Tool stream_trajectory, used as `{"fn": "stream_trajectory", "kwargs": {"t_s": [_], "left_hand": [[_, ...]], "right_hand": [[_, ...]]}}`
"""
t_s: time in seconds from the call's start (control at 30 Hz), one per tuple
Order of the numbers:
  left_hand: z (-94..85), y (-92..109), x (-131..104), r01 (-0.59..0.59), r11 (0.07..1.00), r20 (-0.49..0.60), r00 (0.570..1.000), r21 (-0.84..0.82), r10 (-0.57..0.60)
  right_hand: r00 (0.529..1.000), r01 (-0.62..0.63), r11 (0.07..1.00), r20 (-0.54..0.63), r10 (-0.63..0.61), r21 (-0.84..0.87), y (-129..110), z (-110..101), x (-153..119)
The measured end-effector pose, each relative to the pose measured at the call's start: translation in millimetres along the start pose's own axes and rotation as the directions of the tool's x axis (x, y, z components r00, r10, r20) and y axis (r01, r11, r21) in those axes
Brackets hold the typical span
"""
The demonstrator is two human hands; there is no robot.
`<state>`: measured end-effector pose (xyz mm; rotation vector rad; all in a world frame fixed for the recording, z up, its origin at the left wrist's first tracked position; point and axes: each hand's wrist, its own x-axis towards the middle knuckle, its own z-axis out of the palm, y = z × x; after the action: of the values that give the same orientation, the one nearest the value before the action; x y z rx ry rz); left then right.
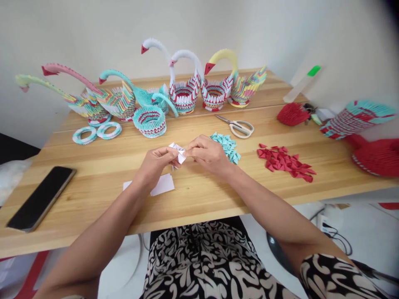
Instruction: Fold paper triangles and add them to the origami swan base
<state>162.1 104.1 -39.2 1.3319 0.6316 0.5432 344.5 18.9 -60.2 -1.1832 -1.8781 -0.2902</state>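
A small folded piece of white paper [181,157] is held between my hands over the middle of the table. My left hand [157,162] pinches its left side between thumb and fingers. The fingers of my right hand [208,153] are closed at its right edge. More white folded pieces [176,146] show just behind and below the held one, partly hidden by my left hand. Flat white paper strips [162,185] lie near my left wrist. Beside my right hand sits a pile of turquoise folded pieces [229,146].
Red folded pieces [285,162] lie to the right. Scissors [238,126] rest behind the turquoise pile. Paper swans and baskets [184,93] line the back, with two paper rings [109,130] at left. A phone [40,198] lies front left. A red paper object [378,155] stands far right.
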Motion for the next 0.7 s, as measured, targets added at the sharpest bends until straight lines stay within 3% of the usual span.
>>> {"fn": "stream_trajectory", "kwargs": {"t_s": [0.2, 0.33, 0.4, 0.47, 0.53, 0.6, 0.7], "left_hand": [[-2.6, -3.5, 1.3, -0.049, 0.998, 0.048, 0.998, 0.051, 0.047], [-2.8, -5.2, 3.2, -0.057, 0.998, -0.008, 0.998, 0.041, 0.057], [-1.6, -4.1, 3.0, -0.084, 0.994, -0.056, 0.995, 0.073, 0.088], [0.6, -2.4, 1.8, -0.109, 0.986, -0.093, 0.988, 0.128, 0.122], [3.1, -0.9, 0.0, -0.127, 0.975, -0.106, 0.983, 0.18, 0.148], [5.2, -0.4, -1.9, -0.145, 0.964, -0.097, 0.981, 0.222, 0.169], [6.4, -1.1, -3.9, -0.154, 0.951, -0.076, 0.981, 0.27, 0.18]], "right_hand": [[0.999, -0.033, 0.999, 0.018, 0.033, 0.005, 0.7, -0.7, -0.1], [0.984, -0.174, 0.967, 0.058, 0.166, 0.186, -3.5, -1.4, 1.4], [0.925, -0.381, 0.853, 0.158, 0.347, 0.356, -6.7, -3.3, 3.5], [0.805, -0.59, 0.639, 0.303, 0.509, 0.493, -9.7, -5.4, 6.2], [0.701, -0.7, 0.446, 0.418, 0.578, 0.557, -11.6, -5.9, 8.4], [0.661, -0.73, 0.37, 0.459, 0.594, 0.574, -12.4, -4.1, 9.4], [0.654, -0.735, 0.381, 0.435, 0.619, 0.562, -12.0, 0.5, 8.4]]}}
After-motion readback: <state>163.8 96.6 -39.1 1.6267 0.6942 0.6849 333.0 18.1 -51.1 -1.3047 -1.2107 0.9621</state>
